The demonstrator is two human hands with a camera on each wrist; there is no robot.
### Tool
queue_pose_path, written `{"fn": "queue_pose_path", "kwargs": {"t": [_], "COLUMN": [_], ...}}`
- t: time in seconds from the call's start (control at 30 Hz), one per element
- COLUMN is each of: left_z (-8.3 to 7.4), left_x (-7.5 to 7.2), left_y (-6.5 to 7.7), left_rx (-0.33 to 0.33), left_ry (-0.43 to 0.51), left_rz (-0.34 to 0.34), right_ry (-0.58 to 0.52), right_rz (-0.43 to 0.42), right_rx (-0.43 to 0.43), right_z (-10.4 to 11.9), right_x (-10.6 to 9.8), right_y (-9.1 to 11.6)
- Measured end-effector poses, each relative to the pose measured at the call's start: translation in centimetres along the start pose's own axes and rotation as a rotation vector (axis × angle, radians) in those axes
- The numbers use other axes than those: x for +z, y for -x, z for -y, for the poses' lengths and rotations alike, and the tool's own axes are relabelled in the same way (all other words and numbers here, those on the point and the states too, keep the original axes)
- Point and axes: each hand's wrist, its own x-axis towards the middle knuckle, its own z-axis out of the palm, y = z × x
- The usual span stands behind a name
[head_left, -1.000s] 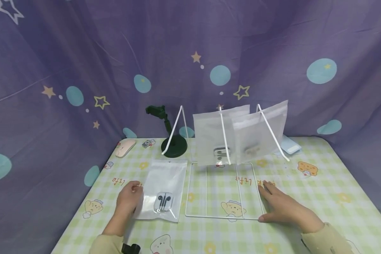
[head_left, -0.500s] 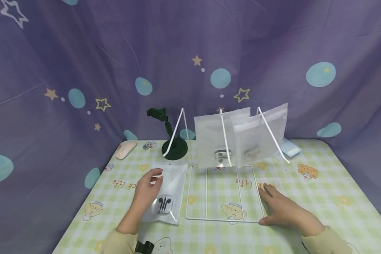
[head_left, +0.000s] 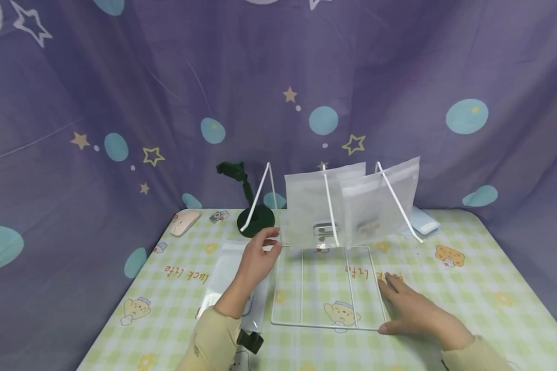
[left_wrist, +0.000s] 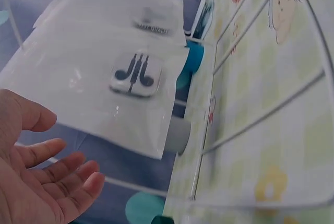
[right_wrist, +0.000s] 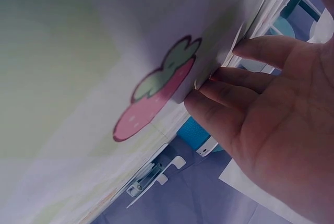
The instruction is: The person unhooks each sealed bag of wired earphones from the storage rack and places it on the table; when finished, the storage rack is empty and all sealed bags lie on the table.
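A white wire rack (head_left: 325,326) stands on the table. Two translucent pouches lean upright in it, a left one (head_left: 304,206) and a right one (head_left: 366,211); the left shows an earphone case (head_left: 325,228). Another pouch (head_left: 223,268) lies flat left of the rack, partly under the left forearm. My left hand (head_left: 258,260) hovers at the rack's left side, empty, fingers loosely bent. In the left wrist view this hand (left_wrist: 47,166) is apart from a pouch (left_wrist: 78,62) with earphones (left_wrist: 135,75). My right hand (head_left: 413,312) rests at the rack's right front corner, fingers extended.
A dark green stand (head_left: 256,221) is behind the rack's left side, with a pale pink mouse (head_left: 185,222) farther left. A light blue item (head_left: 424,221) lies at the back right. A purple curtain (head_left: 167,103) hangs behind the table.
My left hand has moved right and away from me, from the left edge of the flat pouch across it to the rack's left side. The right hand stays at the rack's corner.
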Motion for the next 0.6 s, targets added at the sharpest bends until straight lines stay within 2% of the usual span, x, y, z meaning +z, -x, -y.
{"fn": "queue_pose_path", "kwargs": {"t": [0.23, 0.43, 0.6], "left_z": [-0.2, -0.8, -2.9], "left_x": [1.9, 2.7, 2.4], "left_y": [-1.0, -1.5, -1.0], "left_rx": [-0.022, -0.003, -0.006], "left_ry": [0.100, 0.147, 0.200], "left_rz": [0.017, 0.006, -0.023], "right_ry": [0.007, 0.016, 0.016], "right_rz": [0.000, -0.018, -0.017], "right_rx": [-0.002, -0.006, -0.003], "right_z": [0.0, 0.1, 0.1], "right_x": [0.1, 0.1, -0.1], "right_y": [0.1, 0.1, 0.0]}}
